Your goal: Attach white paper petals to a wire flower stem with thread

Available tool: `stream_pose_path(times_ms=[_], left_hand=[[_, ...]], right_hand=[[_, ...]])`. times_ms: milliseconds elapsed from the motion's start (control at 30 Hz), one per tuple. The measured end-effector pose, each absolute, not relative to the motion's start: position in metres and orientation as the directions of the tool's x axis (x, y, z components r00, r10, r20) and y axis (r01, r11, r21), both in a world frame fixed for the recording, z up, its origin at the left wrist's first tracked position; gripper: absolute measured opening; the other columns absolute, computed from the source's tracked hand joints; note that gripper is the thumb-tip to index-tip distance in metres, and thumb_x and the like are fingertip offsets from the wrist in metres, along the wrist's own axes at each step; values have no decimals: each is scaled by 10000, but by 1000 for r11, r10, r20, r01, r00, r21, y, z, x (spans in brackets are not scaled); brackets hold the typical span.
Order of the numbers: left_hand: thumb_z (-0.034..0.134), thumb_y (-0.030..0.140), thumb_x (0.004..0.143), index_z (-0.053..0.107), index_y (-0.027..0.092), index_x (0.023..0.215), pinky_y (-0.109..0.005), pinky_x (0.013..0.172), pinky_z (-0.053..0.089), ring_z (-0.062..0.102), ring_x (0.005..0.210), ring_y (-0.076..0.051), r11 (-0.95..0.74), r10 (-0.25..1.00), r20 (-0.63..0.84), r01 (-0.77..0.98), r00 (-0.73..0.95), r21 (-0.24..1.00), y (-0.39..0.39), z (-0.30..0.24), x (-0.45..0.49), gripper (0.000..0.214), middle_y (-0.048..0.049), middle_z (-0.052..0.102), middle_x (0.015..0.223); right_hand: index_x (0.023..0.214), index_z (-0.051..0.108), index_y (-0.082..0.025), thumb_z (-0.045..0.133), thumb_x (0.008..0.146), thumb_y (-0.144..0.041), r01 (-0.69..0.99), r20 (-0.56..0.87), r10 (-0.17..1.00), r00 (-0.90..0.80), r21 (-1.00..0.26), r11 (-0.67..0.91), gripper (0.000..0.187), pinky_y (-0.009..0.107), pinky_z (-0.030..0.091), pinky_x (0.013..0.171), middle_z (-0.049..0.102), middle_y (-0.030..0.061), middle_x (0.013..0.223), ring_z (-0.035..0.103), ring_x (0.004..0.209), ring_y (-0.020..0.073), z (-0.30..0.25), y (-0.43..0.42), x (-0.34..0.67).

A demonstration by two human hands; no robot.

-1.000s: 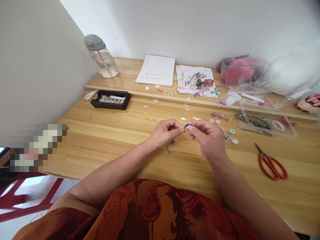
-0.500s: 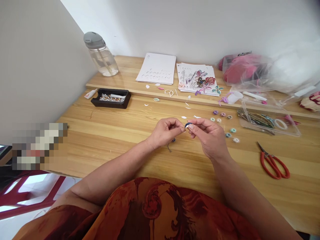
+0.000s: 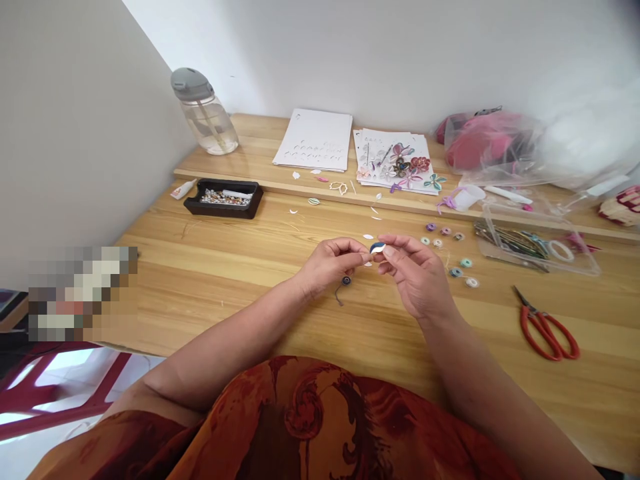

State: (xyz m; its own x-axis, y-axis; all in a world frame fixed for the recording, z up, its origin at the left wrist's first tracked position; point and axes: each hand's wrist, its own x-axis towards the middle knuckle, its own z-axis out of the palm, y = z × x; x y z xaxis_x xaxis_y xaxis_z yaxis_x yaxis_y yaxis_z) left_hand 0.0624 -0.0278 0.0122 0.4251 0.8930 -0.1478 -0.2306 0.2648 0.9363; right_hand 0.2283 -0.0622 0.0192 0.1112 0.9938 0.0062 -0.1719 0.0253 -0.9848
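Note:
Over the middle of the table, a small leaf-shaped petal [image 3: 378, 247], part dark blue and part white, is pinched between my hands. My right hand [image 3: 419, 275] grips its right end with thumb and forefinger. With thumb and fingertips pressed together, my left hand [image 3: 333, 265] meets the petal's left tip; any thread in that pinch is too fine to make out. Just below the left fingers lies a dark thread bobbin [image 3: 347, 281] with a loose grey tail. White paper petals [image 3: 368, 237] lie on the wood behind the fingers, partly covered.
Red-handled scissors [image 3: 549, 331] lie at right. Several small bobbins [image 3: 456, 272] sit beyond my right hand, near a clear tool box [image 3: 590, 267]. A black bead tray [image 3: 245, 212] is at left. A raised shelf bears a bottle [image 3: 207, 120], paper sheets [image 3: 317, 133] and thread flowers [image 3: 411, 160].
The petal has turned, so more of its white part shows, and the right fingers have shifted towards its right end. The bobbin is less covered by the left hand.

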Motion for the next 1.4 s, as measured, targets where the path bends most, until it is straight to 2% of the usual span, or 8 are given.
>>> stream_pose_path(times_ms=[200,367,600,900,1100,1233,1333,1400], left_hand=[[845,321,602,686,156,729,-205,553,390,464,555,-48,365,889,-202,-370,410,854,-27,9,65,263,2,644,744],[848,307,636,655,148,734,-238,588,454,538,583,-78,412,866,-195,-437,461,800,-30,13,68,269,7,628,692],[822,353,712,619,152,812,-273,614,480,626,564,-120,421,821,-147,-413,551,808,-32,10,67,303,8,641,666],[848,343,684,604,158,839,-290,700,547,662,628,-120,501,801,-232,-406,551,764,-32,9,67,343,-7,681,717],[852,363,672,613,164,835,-289,738,530,671,729,-125,481,822,-250,-389,512,785,-30,13,63,350,-22,707,846],[831,364,697,638,163,818,-257,740,479,633,829,-119,412,861,-225,-365,456,835,-29,16,62,304,-22,702,934],[821,361,701,653,164,800,-238,707,424,600,793,-108,349,896,-194,-365,398,863,-27,13,63,277,-12,693,883],[813,354,705,662,164,787,-230,674,387,575,743,-97,313,910,-167,-364,379,877,-25,10,64,257,0,675,801]], right_hand=[[1089,659,-245,729,746,-236,-224,-2,999,44,-975,8,350,293,574,689,687,58,1105,668,1010,214,19,-66,223],[1143,608,-274,724,764,-236,-247,-2,998,-67,-969,-19,398,303,593,730,618,52,1268,653,1004,187,20,-72,213],[1078,622,-224,794,738,-281,-207,-2,1000,-11,-978,-4,385,249,543,531,665,16,923,613,680,124,15,-68,213],[805,713,-188,869,649,-382,-140,-76,995,60,-988,-67,295,276,572,546,693,17,742,623,605,135,12,-64,216],[712,743,-191,872,654,-354,-113,-45,996,71,-993,-37,216,274,610,599,729,65,1006,673,709,144,12,-65,219],[730,722,-196,848,701,-352,-95,21,996,88,-995,29,203,268,615,605,725,64,1030,691,784,162,13,-67,217],[775,695,-189,805,764,-359,-82,35,998,55,-996,39,203,255,583,560,720,43,786,667,661,144,12,-68,216],[789,662,-185,775,801,-356,-79,28,999,24,-996,30,205,218,494,457,667,7,641,573,498,102,12,-69,216]])
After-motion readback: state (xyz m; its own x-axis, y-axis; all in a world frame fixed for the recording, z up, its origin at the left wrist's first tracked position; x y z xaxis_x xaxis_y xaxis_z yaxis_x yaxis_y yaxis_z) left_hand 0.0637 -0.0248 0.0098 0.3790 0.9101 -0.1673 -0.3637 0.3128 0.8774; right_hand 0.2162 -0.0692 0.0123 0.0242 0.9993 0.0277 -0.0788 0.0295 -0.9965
